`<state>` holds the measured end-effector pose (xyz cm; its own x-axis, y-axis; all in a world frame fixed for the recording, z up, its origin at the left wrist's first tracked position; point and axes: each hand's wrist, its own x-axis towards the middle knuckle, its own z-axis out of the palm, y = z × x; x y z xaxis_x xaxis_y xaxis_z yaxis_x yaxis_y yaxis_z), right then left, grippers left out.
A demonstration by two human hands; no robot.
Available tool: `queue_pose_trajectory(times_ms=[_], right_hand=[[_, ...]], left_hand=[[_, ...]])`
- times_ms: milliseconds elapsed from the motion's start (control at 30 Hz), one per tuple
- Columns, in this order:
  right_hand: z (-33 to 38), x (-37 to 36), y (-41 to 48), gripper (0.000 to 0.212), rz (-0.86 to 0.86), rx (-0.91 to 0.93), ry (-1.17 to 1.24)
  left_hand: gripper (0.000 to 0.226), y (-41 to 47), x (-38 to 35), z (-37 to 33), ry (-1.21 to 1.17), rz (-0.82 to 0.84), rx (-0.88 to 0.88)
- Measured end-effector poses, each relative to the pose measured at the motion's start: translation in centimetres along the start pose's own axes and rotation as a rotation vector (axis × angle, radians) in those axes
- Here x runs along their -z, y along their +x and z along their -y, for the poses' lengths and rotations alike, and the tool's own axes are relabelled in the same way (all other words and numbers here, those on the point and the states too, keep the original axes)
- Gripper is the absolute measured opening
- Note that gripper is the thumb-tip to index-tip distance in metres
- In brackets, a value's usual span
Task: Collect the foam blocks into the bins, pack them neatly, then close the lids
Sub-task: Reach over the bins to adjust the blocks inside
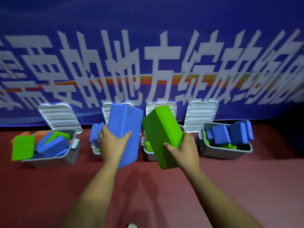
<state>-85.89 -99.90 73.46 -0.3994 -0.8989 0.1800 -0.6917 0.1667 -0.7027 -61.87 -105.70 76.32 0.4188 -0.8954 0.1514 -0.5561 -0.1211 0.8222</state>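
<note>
My left hand [111,143] grips a large blue foam block [126,129], held upright in front of the second bin [95,150]. In my right hand [182,151] is a green foam block [162,134], tilted over the third bin [148,153]. Several grey bins with white lids stand open in a row on the red floor. The far-left bin [69,155] holds green, blue and orange blocks piled loosely. Blue blocks above green ones fill the far-right bin [218,149]. The held blocks hide most of the two middle bins.
A blue banner [148,46] with large white characters hangs right behind the bins. The open lids [59,116] lean back against it. Red floor [148,195] stretches in front of the bins. A shoe tip [131,225] shows at the bottom edge.
</note>
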Motion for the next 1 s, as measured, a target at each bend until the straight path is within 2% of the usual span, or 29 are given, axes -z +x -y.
queue_pose_trajectory(times_ms=[233,467,567,767,1000], right_hand=[[-13.7,8.6,8.4,0.069,-0.21,-0.276,-0.087],[-24.9,13.5,18.9,0.074,-0.285,-0.499,-0.087],[-29.0,15.1,23.3,0.074,-0.283,-0.548,-0.115],[-36.9,17.3,30.5,0.061,-0.177,-0.679,-0.176],[-49.4,17.5,40.9,0.055,-0.047,-0.721,-0.109]], left_hand=[[0.081,-1.3,-21.2,-11.0,-0.028,0.309,-0.145],[0.079,-1.0,-41.4,-19.0,-0.015,0.569,-0.17],[0.077,-0.9,-48.2,-22.1,0.009,0.648,-0.217],[0.077,-0.7,-58.5,-26.3,0.079,0.751,-0.207],[0.078,-0.3,-71.7,-28.8,0.136,0.725,-0.142]])
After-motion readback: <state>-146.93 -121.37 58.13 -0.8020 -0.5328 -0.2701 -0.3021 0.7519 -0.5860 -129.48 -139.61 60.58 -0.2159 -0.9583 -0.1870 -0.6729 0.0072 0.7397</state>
